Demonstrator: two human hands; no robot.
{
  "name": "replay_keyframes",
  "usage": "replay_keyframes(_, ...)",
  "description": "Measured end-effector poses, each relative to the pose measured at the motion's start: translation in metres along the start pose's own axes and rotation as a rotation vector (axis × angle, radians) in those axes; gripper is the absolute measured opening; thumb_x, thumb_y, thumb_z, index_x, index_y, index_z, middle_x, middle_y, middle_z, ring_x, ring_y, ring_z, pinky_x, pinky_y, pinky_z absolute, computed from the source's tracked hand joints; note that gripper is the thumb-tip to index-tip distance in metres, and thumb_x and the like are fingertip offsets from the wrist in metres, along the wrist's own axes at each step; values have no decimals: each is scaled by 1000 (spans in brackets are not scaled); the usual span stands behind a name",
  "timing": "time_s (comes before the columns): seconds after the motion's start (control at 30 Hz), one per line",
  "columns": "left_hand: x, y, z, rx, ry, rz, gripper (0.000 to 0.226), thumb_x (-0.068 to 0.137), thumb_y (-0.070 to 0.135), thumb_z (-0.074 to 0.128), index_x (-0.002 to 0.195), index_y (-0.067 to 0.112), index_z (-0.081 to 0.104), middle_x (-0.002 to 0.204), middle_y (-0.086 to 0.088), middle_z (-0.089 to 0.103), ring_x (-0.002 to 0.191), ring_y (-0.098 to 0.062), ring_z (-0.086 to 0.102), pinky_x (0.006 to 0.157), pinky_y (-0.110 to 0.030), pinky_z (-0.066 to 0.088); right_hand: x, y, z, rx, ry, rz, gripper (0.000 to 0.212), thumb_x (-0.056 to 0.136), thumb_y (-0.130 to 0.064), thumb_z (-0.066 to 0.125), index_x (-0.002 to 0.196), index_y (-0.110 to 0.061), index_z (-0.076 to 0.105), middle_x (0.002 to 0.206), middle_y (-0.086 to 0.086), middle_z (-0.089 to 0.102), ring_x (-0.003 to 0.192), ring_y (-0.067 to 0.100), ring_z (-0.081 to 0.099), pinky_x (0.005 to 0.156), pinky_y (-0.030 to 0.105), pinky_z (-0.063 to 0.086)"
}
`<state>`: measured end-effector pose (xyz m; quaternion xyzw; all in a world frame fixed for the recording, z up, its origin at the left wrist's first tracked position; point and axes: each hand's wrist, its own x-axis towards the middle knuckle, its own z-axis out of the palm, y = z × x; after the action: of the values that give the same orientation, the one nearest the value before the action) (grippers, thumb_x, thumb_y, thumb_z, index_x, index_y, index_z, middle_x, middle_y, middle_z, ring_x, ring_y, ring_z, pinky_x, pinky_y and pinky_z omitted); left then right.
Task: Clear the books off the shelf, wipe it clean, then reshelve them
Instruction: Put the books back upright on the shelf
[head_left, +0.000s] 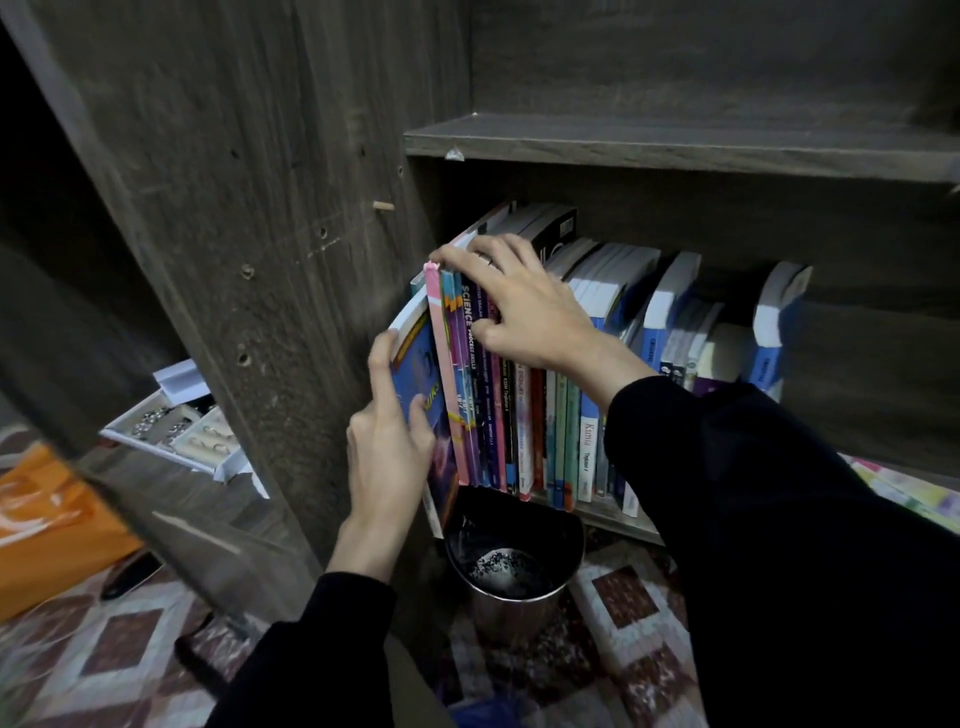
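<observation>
**Both hands on the left end of the row**

I see the blue book (422, 384) at the far left of the lower shelf (613, 512), beside the cabinet side panel (291, 270). Its long axis is near vertical, top tipped left, cover facing me. Its bottom corner hangs past the shelf front above the bin (514, 566). Left hand (387, 452) pinches it: thumb on the cover, fingers wrapped round the outer edge. The neighbouring books (470, 384) stand upright, spines out, titles reading downward. Right hand (524, 306) grips them from above, fingers curled over the top edges, thumb pressed on the spines.
</observation>
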<state>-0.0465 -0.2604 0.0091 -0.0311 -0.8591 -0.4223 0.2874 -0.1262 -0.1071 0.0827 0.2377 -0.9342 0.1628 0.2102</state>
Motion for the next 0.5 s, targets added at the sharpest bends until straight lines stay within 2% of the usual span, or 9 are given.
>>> replay_keyframes(0.13, 2, 39, -26, 25, -79, -8, 64, 87, 2, 54, 135, 34, 27, 74, -5, 62, 64, -28, 64, 63, -42, 55, 4, 0, -4, 43, -74, 8, 78, 78, -18, 57, 147, -40, 26, 147, -1, 30, 138, 20, 15, 99, 50, 38)
replay_keyframes(0.23, 2, 71, -55, 105, -127, 15, 47, 85, 15, 50, 127, 29, 35, 67, 2, 50, 75, -36, 61, 66, -36, 45, 3, 2, -14, 156, -164, 24, 78, 84, -17, 57, 149, -40, 22, 155, 3, 23, 144, 24, 11, 113, 49, 23)
replay_keyframes(0.3, -2, 88, -70, 134, -215, 19, 42, 81, 17, 50, 118, 30, 36, 69, 3, 47, 76, -34, 57, 66, -34, 39, -8, 10, -22, 198, -84, 82, 72, 87, -23, 51, 150, -39, 21, 157, 5, 22, 145, 26, 14, 115, 48, 17)
replay_keyframes(0.4, -13, 99, -75, 137, -379, 34, 49, 77, 7, 54, 105, 38, 29, 76, -1, 53, 66, -15, 50, 54, -29, 38, -36, 28, -34, 134, 172, 184, 60, 85, -27, 41, 146, -27, 37, 147, 6, 42, 137, 24, 32, 111, 39, 26)
replay_keyframes(0.43, -17, 102, -73, 133, -429, 29, 51, 76, 4, 54, 106, 37, 29, 79, -5, 56, 69, -18, 53, 55, -29, 42, -46, 36, -37, 102, 224, 223, 55, 86, -24, 42, 141, -23, 44, 142, 6, 49, 133, 24, 37, 107, 37, 28)
replay_keyframes(0.5, -23, 106, -65, 130, -509, 10, 59, 75, 2, 55, 117, 35, 28, 89, -9, 59, 79, -28, 60, 64, -39, 53, -63, 48, -42, 23, 245, 276, 43, 90, -17, 46, 133, -18, 53, 131, 9, 57, 126, 26, 43, 101, 36, 32)
